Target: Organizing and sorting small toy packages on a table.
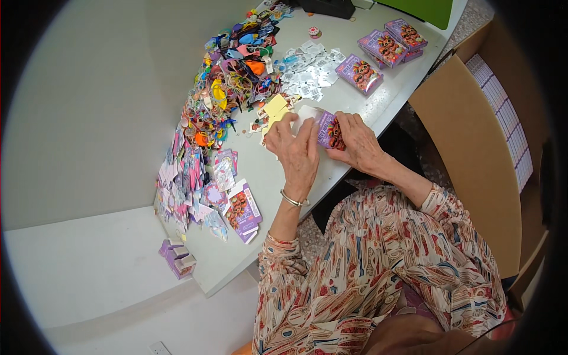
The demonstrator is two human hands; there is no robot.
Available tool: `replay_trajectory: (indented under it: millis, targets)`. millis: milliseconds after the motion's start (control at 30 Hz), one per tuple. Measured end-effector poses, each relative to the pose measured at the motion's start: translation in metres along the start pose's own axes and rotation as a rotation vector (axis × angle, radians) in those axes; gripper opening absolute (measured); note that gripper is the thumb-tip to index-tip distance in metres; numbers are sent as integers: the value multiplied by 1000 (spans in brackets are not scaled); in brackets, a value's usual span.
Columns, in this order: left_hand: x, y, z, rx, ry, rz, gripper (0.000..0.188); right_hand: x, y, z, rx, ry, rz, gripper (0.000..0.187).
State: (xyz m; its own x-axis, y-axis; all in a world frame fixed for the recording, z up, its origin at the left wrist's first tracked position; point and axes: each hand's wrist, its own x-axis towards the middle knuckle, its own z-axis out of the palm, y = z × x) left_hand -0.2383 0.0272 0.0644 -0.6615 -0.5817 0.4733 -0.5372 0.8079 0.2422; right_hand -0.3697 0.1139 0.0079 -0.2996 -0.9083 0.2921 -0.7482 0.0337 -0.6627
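My right hand [361, 144] grips a small purple carton [326, 128] with a colourful picture on its front, thumb below and fingers over its far side. The carton is tilted, and a white end flap [309, 111] stands out toward the left. At that end, my left hand [296, 155] has its fingers bent but apart, with the thumb side close to the carton. I cannot tell whether it touches the flap. Yellow cards [275, 105] lie just beyond the left fingertips. Nearer the left forearm rests a flattened purple carton [242, 211].
Along the wall runs a heap of small colourful trinkets [231, 77], with shiny pastel packets [183, 174] at its near end. White sachets [310, 68] lie mid-table. Filled-out purple cartons [360, 74] sit far right. A large cardboard box [473, 160] of packed cartons stands right.
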Motion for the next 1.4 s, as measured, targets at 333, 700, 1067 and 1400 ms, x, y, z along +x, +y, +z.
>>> replay_trajectory:
  millis: [333, 700, 1067, 1400]
  targets:
    - [-36, 1, 21, -813, 37, -489, 34, -2, -9, -3, 104, 84, 49, 94]
    - [-28, 2, 24, -573, -42, -202, 38, 3, 1, -6, -33, 6, -105, 93]
    - [-27, -6, 23, -534, -38, -74, 38, 5, 7, -8, 23, 63, -234, 84]
    - [-24, -3, 14, -396, 31, 151, 27, 6, 15, -3, 50, 33, -178, 92]
